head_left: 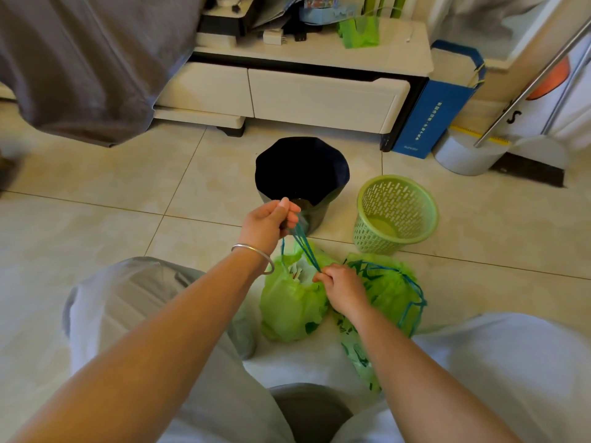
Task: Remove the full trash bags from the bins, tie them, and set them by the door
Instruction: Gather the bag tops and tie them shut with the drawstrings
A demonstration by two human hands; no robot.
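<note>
Two green trash bags lie on the tiled floor between my knees. The left bag (289, 310) is still open at its mouth, and its blue drawstring (305, 246) runs taut from my left hand (267, 223), which grips the cord's upper end, down to my right hand (340, 284), which pinches the cord at the bag's mouth. The right bag (388, 294) lies beside it with its blue drawstring pulled tight. A bin with a black liner (302, 174) stands just beyond my hands. A green lattice bin (396, 214) stands bare to its right.
A white low cabinet (319, 94) with drawers runs along the back. A blue paper bag (438, 103) leans at its right end, next to a white mop bucket (467, 155) and metal poles. Grey fabric (86, 62) hangs at the upper left.
</note>
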